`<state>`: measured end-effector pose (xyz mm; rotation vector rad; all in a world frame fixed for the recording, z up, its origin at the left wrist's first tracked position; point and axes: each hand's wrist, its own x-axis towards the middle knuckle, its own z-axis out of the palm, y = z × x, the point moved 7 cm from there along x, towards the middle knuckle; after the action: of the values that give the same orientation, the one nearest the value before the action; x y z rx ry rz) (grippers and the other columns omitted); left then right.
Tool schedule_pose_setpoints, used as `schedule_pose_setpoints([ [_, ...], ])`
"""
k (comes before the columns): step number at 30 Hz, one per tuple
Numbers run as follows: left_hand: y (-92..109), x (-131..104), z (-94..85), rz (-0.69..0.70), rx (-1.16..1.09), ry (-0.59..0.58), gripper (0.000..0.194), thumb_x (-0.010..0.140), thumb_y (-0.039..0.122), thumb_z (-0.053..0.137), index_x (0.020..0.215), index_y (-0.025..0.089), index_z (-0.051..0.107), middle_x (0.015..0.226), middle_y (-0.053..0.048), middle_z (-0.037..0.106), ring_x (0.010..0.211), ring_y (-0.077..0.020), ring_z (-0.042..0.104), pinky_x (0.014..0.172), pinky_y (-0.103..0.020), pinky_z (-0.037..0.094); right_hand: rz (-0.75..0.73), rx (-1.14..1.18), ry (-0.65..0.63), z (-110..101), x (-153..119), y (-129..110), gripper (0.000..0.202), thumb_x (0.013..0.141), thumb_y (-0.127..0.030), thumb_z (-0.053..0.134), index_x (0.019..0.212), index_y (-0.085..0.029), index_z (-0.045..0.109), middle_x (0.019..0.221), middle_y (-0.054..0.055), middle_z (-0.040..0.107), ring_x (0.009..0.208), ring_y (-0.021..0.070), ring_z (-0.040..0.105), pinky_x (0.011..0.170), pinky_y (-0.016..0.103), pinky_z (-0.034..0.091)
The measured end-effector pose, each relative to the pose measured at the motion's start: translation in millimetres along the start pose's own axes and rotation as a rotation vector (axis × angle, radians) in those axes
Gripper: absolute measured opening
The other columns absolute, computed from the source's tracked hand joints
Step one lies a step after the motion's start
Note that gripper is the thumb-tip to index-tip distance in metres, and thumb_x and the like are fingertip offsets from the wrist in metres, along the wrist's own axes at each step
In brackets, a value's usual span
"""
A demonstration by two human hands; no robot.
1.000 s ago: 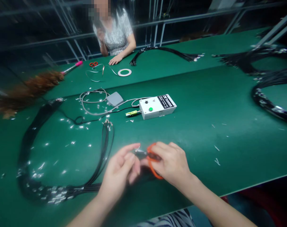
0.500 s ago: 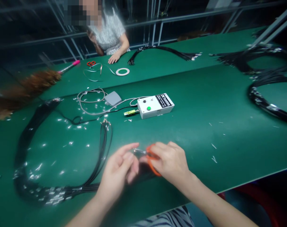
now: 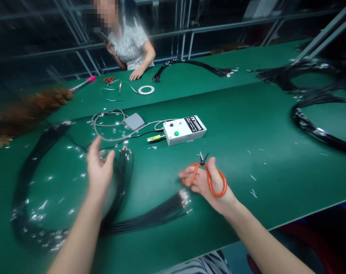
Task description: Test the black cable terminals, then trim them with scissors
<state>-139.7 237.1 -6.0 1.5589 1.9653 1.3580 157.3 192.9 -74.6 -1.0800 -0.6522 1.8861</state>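
Green tabletop [image 3: 232, 152] spreads under everything, with metal racking [image 3: 218, 26] behind and a person [image 3: 130, 42] at its far edge, beyond the white control box [image 3: 184, 131]. On the near side of that box, slightly to its right, the right hand [image 3: 203, 184] holds orange-handled scissors [image 3: 224, 186], palm up, the blades parted. Nearer than the box and off to its left, the left hand [image 3: 100, 171] is spread wide and holds nothing that shows; whether it touches the cables beneath, I cannot tell. The black cable bundle [image 3: 153, 217] lies nearer than the box, its bright ends fanned close to the right hand.

The scissors look light and rigid, best held by the loops. Each cable seems thin and bendy, but together they probably feel springy and somewhat slippery; I'd grasp around the black jackets, behind those delicate-looking tips.
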Motion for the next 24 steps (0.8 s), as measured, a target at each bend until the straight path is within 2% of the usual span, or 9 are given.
schedule_pose_setpoints([
  [2, 8, -9, -5.9, 0.153, 0.212, 0.058, 0.062, 0.084, 0.026, 0.065, 0.141, 0.018, 0.042, 0.149, -0.018, 0.030, 0.141, -0.0376, 0.021, 0.114, -0.056, 0.020, -0.052, 0.032, 0.059, -8, -2, 1, 0.068, 0.082, -0.080, 0.035, 0.087, -0.019, 0.065, 0.088, 0.009, 0.070, 0.082, 0.0175, 0.061, 0.060, 0.024, 0.040],
  [3, 18, -24, -0.6, 0.263, 0.287, 0.016, 0.057, 0.086, 0.025, 0.063, 0.139, 0.017, 0.045, 0.146, -0.018, 0.034, 0.140, -0.0371, 0.024, 0.114, -0.056, 0.018, -0.064, 0.045, 0.074, -9, -3, 3, 0.065, 0.083, -0.078, 0.037, 0.086, -0.019, 0.065, 0.087, 0.008, 0.070, 0.085, 0.0183, 0.062, 0.061, 0.024, 0.041],
  [4, 30, -46, 11.3, 0.402, 0.300, -0.100, 0.045, 0.088, 0.021, 0.058, 0.132, 0.017, 0.051, 0.134, -0.016, 0.047, 0.131, -0.0338, 0.037, 0.111, -0.053, 0.028, -0.066, 0.056, 0.081, -10, -3, 5, 0.063, 0.083, -0.077, 0.038, 0.085, -0.020, 0.065, 0.086, 0.008, 0.070, 0.088, 0.0190, 0.062, 0.062, 0.024, 0.041],
  [6, 47, -97, 43.1, 0.571, 0.227, -0.472, 0.023, 0.092, 0.016, 0.050, 0.111, 0.021, 0.061, 0.105, -0.008, 0.063, 0.103, -0.0239, 0.059, 0.092, -0.038, 0.048, -0.059, 0.074, 0.086, -9, -3, 10, 0.061, 0.084, -0.075, 0.040, 0.086, -0.020, 0.066, 0.085, 0.007, 0.070, 0.090, 0.0198, 0.063, 0.064, 0.025, 0.042],
  [9, 48, -146, 74.6, 0.461, 0.309, -0.807, 0.021, 0.093, 0.011, 0.045, 0.103, 0.017, 0.062, 0.092, -0.009, 0.064, 0.088, -0.0225, 0.061, 0.079, -0.035, 0.053, -0.084, 0.076, 0.099, -6, -2, 10, 0.057, 0.084, -0.073, 0.044, 0.088, -0.020, 0.066, 0.083, 0.006, 0.071, 0.089, 0.0199, 0.064, 0.063, 0.025, 0.042],
  [12, 41, -153, 86.4, 0.269, 0.375, -0.973, 0.017, 0.091, 0.010, 0.046, 0.100, 0.014, 0.060, 0.094, -0.011, 0.062, 0.092, -0.0251, 0.059, 0.083, -0.041, 0.050, -0.113, 0.068, 0.114, -3, -2, 7, 0.053, 0.084, -0.071, 0.048, 0.089, -0.020, 0.065, 0.082, 0.006, 0.072, 0.084, 0.0192, 0.064, 0.063, 0.025, 0.042],
  [16, 40, -141, 86.0, 0.161, 0.300, -1.045, 0.010, 0.086, 0.009, 0.050, 0.084, 0.017, 0.056, 0.088, -0.006, 0.058, 0.088, -0.0231, 0.056, 0.080, -0.038, 0.046, -0.146, 0.016, 0.141, -4, -2, 6, 0.054, 0.083, -0.071, 0.048, 0.090, -0.019, 0.064, 0.087, 0.008, 0.073, 0.076, 0.0175, 0.062, 0.062, 0.026, 0.041],
  [20, 41, -130, 77.3, 0.067, 0.074, -0.959, 0.010, 0.088, 0.011, 0.047, 0.084, 0.020, 0.051, 0.087, -0.002, 0.055, 0.082, -0.0179, 0.054, 0.074, -0.030, 0.043, -0.232, -0.141, 0.214, -10, -8, 6, 0.039, 0.083, -0.059, 0.061, 0.090, -0.020, 0.065, 0.086, 0.005, 0.071, 0.072, 0.0137, 0.058, 0.058, 0.024, 0.037],
  [24, 48, -124, 67.5, 0.050, -0.023, -0.865, 0.008, 0.090, 0.014, 0.045, 0.085, 0.020, 0.049, 0.085, -0.001, 0.055, 0.081, -0.0167, 0.052, 0.074, -0.028, 0.041, -0.241, -0.219, 0.098, 7, -12, 8, 0.023, 0.082, -0.042, 0.070, 0.085, -0.020, 0.065, 0.081, 0.001, 0.067, 0.071, 0.0113, 0.057, 0.062, 0.023, 0.039],
])
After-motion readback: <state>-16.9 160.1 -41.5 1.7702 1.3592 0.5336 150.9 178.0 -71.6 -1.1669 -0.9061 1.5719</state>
